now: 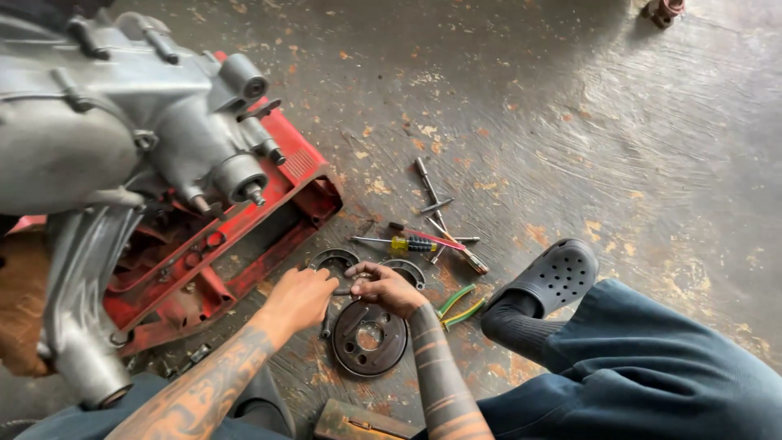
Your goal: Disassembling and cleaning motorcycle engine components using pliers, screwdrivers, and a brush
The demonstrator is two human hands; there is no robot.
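My left hand point(299, 299) and my right hand point(384, 288) meet low over the concrete floor, just above a round dark brake plate point(368, 339) that lies flat. Both hands are curled, and between them they grip a small dark metal part point(343, 290); what it is I cannot tell. Two curved brake shoes point(334, 257) point(407, 268) lie just beyond my fingers. Both forearms are tattooed.
A grey engine casing point(98, 138) rests on a red metal frame point(269, 220) at the left. Screwdrivers and a T-handle wrench point(428, 232) lie past the shoes, green-handled pliers point(458, 306) to the right. My foot in a dark clog point(556, 277) sits at right.
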